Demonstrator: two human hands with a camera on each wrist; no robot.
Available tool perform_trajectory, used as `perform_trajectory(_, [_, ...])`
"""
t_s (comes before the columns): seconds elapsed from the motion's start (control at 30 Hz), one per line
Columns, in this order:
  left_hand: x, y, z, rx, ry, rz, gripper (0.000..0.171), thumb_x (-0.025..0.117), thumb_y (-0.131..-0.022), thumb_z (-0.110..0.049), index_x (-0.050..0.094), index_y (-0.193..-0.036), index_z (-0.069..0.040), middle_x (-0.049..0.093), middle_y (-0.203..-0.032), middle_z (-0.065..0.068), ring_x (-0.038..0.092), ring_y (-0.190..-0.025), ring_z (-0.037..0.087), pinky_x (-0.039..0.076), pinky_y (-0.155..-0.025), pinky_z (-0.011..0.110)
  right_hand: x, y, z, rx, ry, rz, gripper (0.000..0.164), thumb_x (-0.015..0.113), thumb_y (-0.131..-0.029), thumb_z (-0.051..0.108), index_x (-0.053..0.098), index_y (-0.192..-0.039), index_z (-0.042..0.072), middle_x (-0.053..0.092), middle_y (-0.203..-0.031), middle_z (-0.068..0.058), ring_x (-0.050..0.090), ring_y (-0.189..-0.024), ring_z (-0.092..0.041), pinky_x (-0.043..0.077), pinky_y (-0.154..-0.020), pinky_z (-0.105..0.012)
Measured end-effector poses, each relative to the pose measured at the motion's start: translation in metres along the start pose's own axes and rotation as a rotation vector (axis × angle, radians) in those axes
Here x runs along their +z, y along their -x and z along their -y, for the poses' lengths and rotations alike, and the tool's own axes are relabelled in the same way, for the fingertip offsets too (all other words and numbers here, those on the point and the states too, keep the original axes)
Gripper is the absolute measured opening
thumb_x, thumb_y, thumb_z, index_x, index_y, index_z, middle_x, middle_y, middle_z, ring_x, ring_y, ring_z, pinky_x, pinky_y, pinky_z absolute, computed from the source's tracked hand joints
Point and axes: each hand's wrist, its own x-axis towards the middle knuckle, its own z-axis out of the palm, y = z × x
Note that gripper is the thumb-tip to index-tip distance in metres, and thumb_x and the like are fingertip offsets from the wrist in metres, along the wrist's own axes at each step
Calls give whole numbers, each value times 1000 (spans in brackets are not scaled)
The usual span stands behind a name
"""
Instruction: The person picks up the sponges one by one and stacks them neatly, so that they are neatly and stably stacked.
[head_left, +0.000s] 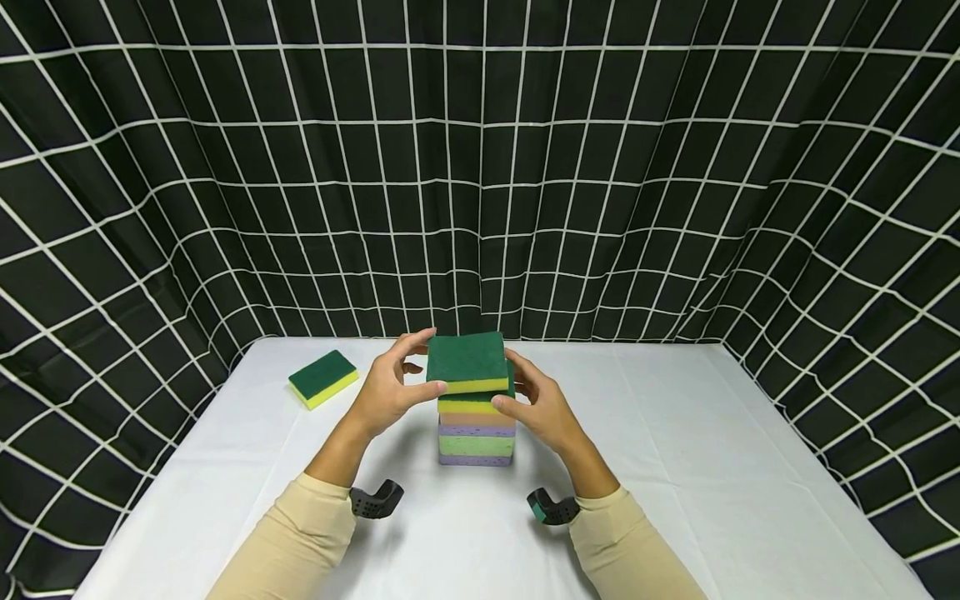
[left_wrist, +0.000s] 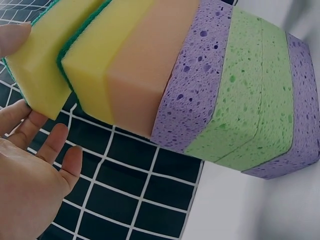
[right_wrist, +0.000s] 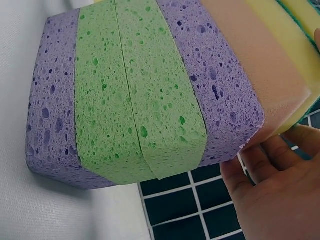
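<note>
Sponges stand stacked in front of me. From the bottom come a purple sponge (head_left: pixel 476 460), two green sponges (right_wrist: pixel 142 95), another purple sponge (left_wrist: pixel 192 75), a peach layer (head_left: pixel 476 419) and a yellow sponge with a green scouring side (head_left: pixel 465 407). Topmost is a second green-and-yellow scouring sponge (head_left: pixel 467 358), shifted left of the one beneath. My left hand (head_left: pixel 388 386) pinches its left end, thumb in front, fingers behind. On the right side of the stack, my right hand (head_left: pixel 546 404) holds the lower scouring sponge, thumb at its front corner, fingers around the back.
A loose green-and-yellow scouring sponge (head_left: pixel 324 377) lies to the left on the white tablecloth (head_left: pixel 675 467). Behind the table hangs a black curtain (head_left: pixel 495 183) with a white grid. Each wrist wears a dark camera mount (head_left: pixel 377 500).
</note>
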Motion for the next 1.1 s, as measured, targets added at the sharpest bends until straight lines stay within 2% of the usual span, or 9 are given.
perform_trajectory(0.23, [4, -1, 1, -5, 15, 16, 75, 75, -78, -1, 41, -144, -2, 42, -139, 16, 38, -121, 32, 34, -94, 59, 1, -1, -2, -29, -13, 1, 67, 66, -87, 0, 34, -146, -4, 57, -123, -18, 50, -115, -38, 35, -100, -53])
perform_trajectory(0.47, [6, -2, 1, 2, -5, 19, 71, 75, -79, -7, 44, -143, -6, 46, -134, 10, 41, -118, 25, 37, -94, 54, 0, 0, -2, -30, -14, -2, 68, 67, -87, 1, 34, -146, -4, 57, -123, -18, 51, -115, -36, 37, -100, -53])
perform_trajectory(0.67, [7, -3, 1, 12, 5, 40, 72, 75, -80, -8, 42, -144, -5, 46, -134, 12, 40, -119, 27, 36, -93, 56, 0, 0, -4, -17, -18, 3, 68, 67, -88, 3, 34, -147, -2, 56, -126, -15, 52, -115, -30, 39, -99, -51])
perform_trajectory(0.8, [8, -2, -8, 2, 18, 53, 72, 72, -79, -1, 40, -144, 2, 45, -132, 18, 39, -118, 31, 34, -94, 61, 0, 0, -3, -14, -16, 6, 68, 67, -88, 2, 34, -147, 0, 57, -125, -14, 52, -114, -29, 38, -99, -51])
perform_trajectory(0.93, [8, -3, -7, 12, 20, 55, 71, 73, -80, -3, 41, -143, 1, 47, -130, 17, 40, -117, 29, 35, -94, 60, 0, 0, -3, -10, -8, 5, 68, 67, -88, 2, 35, -147, 0, 56, -127, -15, 52, -115, -30, 38, -99, -50])
perform_trajectory(1.0, [8, -4, 4, 19, 19, 52, 72, 74, -80, -7, 42, -144, -3, 48, -129, 12, 41, -117, 26, 36, -94, 58, 0, 1, -3, -9, -8, 3, 68, 68, -88, 2, 35, -147, -1, 56, -127, -15, 52, -115, -30, 38, -100, -50])
perform_trajectory(1.1, [8, -4, 4, 20, 16, 50, 72, 75, -79, -10, 43, -143, -3, 50, -126, 9, 42, -116, 23, 36, -93, 58, 0, 1, -3, -14, -8, 4, 68, 68, -87, 2, 35, -147, -1, 56, -128, -16, 52, -116, -30, 38, -100, -50])
